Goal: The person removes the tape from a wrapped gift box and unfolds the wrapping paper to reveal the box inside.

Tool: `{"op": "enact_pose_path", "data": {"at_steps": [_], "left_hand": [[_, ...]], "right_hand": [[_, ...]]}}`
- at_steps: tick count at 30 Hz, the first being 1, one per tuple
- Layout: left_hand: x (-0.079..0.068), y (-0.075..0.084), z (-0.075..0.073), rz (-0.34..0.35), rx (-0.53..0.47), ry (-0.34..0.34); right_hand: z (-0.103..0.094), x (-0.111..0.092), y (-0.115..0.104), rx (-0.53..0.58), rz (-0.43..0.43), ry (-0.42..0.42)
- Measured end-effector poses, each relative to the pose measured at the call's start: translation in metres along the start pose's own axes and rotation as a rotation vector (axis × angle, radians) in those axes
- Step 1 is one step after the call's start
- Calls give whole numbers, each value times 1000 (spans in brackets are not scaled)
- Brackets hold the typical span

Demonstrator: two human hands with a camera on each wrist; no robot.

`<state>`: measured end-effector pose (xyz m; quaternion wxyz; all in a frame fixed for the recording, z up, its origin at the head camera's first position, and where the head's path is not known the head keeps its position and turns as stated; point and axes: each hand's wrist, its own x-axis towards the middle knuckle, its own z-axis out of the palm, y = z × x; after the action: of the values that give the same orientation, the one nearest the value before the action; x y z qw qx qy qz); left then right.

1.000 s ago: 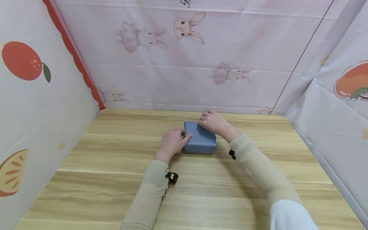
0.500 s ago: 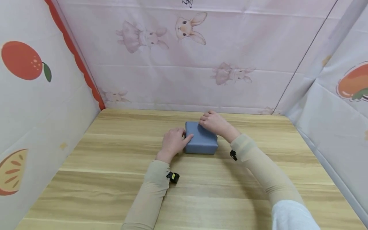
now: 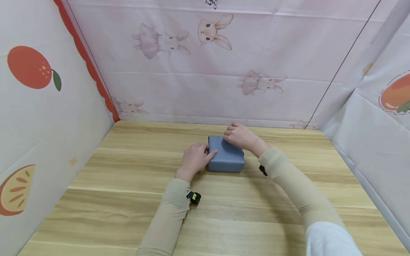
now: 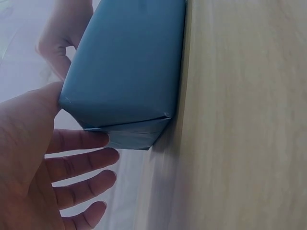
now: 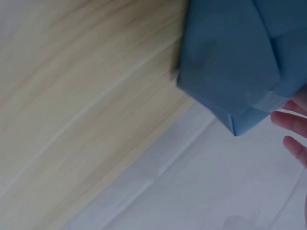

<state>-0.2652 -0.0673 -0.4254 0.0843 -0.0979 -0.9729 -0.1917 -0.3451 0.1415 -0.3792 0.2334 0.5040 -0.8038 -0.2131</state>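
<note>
A box wrapped in blue paper (image 3: 225,153) sits on the wooden table toward its far side. My left hand (image 3: 193,158) holds its left end, thumb over the top edge. In the left wrist view the index finger (image 4: 79,140) touches the folded paper end, and the other fingers are spread below. My right hand (image 3: 241,137) is at the far right corner of the top, fingers bent over the edge. The right wrist view shows overlapping paper flaps (image 5: 225,62) on that end, a translucent patch like tape (image 5: 268,101), and right fingertips (image 5: 290,122) right beside it.
Wood-grain tabletop (image 3: 128,199) surrounds the box. A pink rabbit-print cloth (image 3: 192,92) hangs behind the table's far edge, with white fruit-print cloths on the left (image 3: 48,117) and right (image 3: 378,128). Black straps with small devices are on both wrists.
The whole scene shifts slightly right in the head view. Both hands keep their places on the box, and the box stays where it is on the table.
</note>
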Motion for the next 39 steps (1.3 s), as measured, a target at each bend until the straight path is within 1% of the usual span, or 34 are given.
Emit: {"op": "enact_pose_path", "data": {"at_steps": [6,11,14,17,21,24,28,33,35,39], "left_hand": [[0,-1,-1,-9,-3,-13],[0,-1,0,-4,1,-16],[0,-2,0,-3,3,-13],[1,-2,1,-6,4,-10],[2,-3,2,-6,4,-5],[3,-3,2,-3,8,-1],[2,-4,3,-1,8,-1],[1,-3,2,2,0,-3],[0,-2,2,2,-3,-6],[0,-2,3,0,-7,-12]], "right_hand": [[3,1,1,-28,-26,16],[9,1,-1,-30,-10,22],[12,1,-2,7,12,46],[15,2,-2,99,54,86],[18,3,-2,253,129,144],[20,4,-1,356,186,162],[21,7,-1,504,291,131],[21,12,2,674,466,61],[21,14,3,714,520,37],[26,15,3,743,577,23]]}}
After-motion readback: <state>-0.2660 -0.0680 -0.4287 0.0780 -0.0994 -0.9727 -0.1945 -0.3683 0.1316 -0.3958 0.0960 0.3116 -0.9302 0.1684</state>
